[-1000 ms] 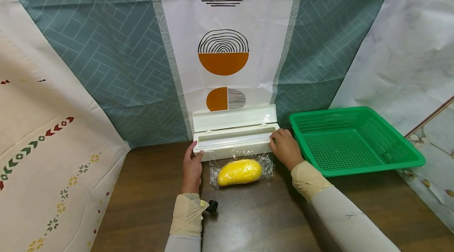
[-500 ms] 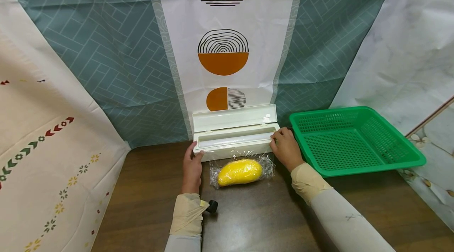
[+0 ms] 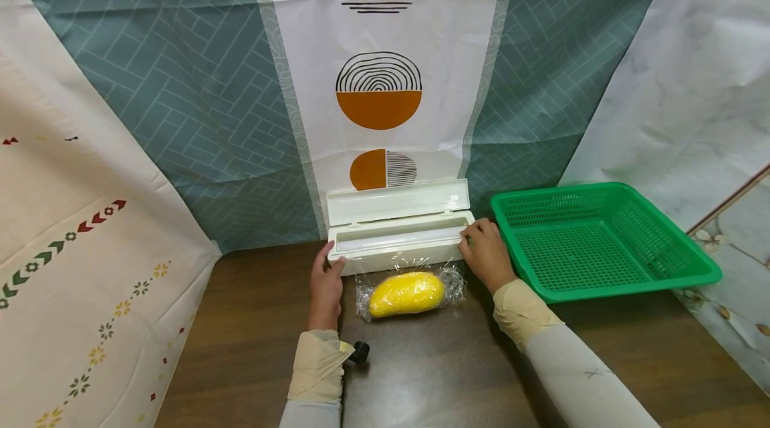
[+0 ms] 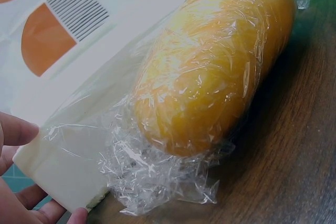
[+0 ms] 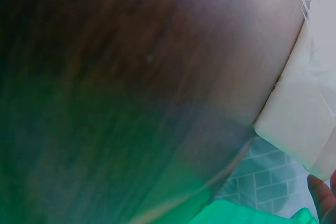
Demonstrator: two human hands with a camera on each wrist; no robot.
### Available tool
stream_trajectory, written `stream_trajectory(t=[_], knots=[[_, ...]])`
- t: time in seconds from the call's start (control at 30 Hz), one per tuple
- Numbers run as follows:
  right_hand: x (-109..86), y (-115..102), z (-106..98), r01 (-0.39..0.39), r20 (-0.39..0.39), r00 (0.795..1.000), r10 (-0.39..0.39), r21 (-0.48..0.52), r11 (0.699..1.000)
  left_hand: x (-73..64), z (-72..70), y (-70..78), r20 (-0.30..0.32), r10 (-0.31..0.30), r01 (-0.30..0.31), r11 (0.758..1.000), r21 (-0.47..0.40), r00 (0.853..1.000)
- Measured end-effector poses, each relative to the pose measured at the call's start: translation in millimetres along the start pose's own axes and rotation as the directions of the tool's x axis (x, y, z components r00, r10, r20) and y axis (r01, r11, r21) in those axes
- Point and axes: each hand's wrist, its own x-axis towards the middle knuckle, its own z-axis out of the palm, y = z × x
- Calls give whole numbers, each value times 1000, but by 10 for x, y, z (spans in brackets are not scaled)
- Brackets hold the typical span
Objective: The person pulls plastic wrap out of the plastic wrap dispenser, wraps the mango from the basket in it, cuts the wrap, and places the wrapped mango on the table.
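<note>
In the head view, a white cling film dispenser (image 3: 397, 256) stands at the back of the table, its lid (image 3: 397, 202) raised. A roll of clear film (image 3: 400, 239) lies in its trough. My left hand (image 3: 326, 294) grips the dispenser's left end, thumb at the front; the left wrist view shows fingers (image 4: 18, 129) round that corner. My right hand (image 3: 486, 254) holds the right end with curled fingers, some hidden behind the hand. Between the hands lies a yellow oblong, fruit-like thing (image 3: 406, 294) wrapped in crinkled film (image 4: 157, 177), which runs up to the dispenser's front.
A green plastic basket (image 3: 607, 294) stands right beside my right hand and forearm. Patterned cloth (image 3: 385, 27) hangs close behind the dispenser, with more cloth on both sides. A small black piece (image 3: 359, 352) sits at my left wrist, over the brown wooden table (image 3: 433, 374).
</note>
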Motion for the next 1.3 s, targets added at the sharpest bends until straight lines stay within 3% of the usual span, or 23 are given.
stream_trajectory(t=[0.5, 0.73, 1.03, 1.3], knots=[[-18, 78, -6, -22, -88, 996, 27, 48, 999, 8, 9, -6, -5, 10, -10, 1000, -24, 1000], [-36, 104, 5, -19, -90, 996, 27, 85, 996, -5, 9, 1, -5, 1, -1, 1000, 1, 1000], [-61, 51, 4, -135, -53, 988, 144, 143, 980, 8, 7, -17, -9, 10, -10, 1000, -3, 1000], [-69, 25, 21, -167, -47, 983, 176, 156, 974, 9, -13, -5, 3, -1, 1, 1000, -17, 1000]])
